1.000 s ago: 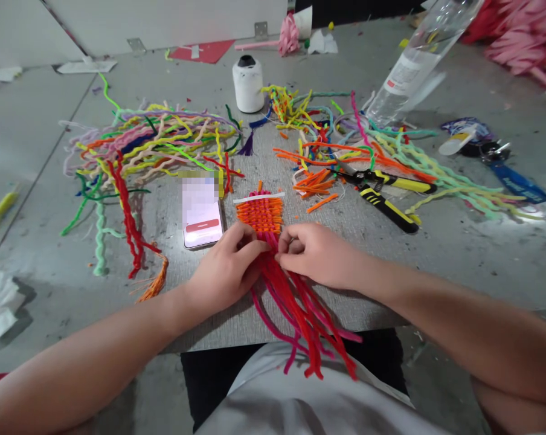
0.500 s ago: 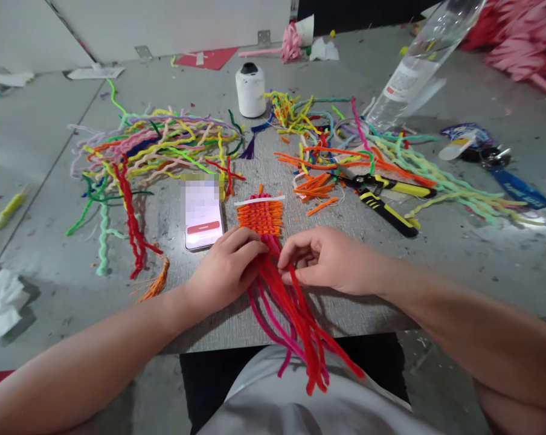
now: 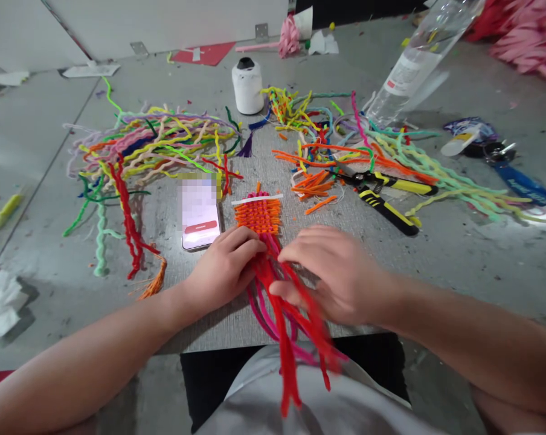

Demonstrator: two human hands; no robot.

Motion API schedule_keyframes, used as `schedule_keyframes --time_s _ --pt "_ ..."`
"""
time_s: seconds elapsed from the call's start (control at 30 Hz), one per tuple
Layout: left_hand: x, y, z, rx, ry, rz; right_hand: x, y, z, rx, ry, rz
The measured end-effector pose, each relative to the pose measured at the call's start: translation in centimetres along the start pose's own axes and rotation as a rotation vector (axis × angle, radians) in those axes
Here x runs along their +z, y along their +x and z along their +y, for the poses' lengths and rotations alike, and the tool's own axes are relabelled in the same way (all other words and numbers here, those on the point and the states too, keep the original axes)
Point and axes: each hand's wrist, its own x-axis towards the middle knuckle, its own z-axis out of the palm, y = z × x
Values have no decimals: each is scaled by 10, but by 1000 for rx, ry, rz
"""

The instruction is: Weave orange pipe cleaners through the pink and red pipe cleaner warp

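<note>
In the head view a woven patch [image 3: 257, 217] of orange and magenta pipe cleaners lies flat before me, a thin white strip [image 3: 258, 199] across its top. Long red pipe cleaners [image 3: 285, 344] trail from its lower end over the table edge, with magenta pipe cleaners [image 3: 264, 319] beneath. My left hand [image 3: 230, 266] presses the red bundle closed at the patch's lower end; its fingertips partly hide the bundle. My right hand [image 3: 334, 272] is beside it, thumb and fingers spread apart with red strands passing between them. Some strands are blurred by motion.
A phone [image 3: 199, 214] lies left of the patch. Piles of coloured pipe cleaners [image 3: 159, 142] sit behind it. Black-yellow pliers [image 3: 386, 208], orange offcuts [image 3: 313, 183] and keys [image 3: 497, 154] are to the right. A white thread spool [image 3: 247, 87] and a water bottle [image 3: 409, 75] stand farther back.
My right hand has moved in over the red pipe cleaners and its thumb has spread away from its fingers. The red ends have parted, some swinging left. My left hand stays in place.
</note>
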Motion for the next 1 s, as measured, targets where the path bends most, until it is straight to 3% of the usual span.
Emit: schedule_keyframes --time_s 0.1,0.4,0.5,0.6,0.67,0.8,1.0 --pt "0 0 0 -8 1 -15 -2 -2 -3 -175 -92 -44" --pt "-1 -1 -1 30 69 -34 -5 4 14 -436 -147 -378" --pt "-1 -1 -1 41 69 -39 -5 5 22 -271 -123 -286" --pt "0 -1 -1 22 67 -22 1 8 29 139 -127 -148" --pt "1 -1 -1 6 65 -14 6 11 31 332 -117 -169" --pt "2 -1 -2 -2 49 -2 14 14 30 399 -147 -260" --pt "1 -1 -1 17 68 16 22 12 16 471 -292 -216"
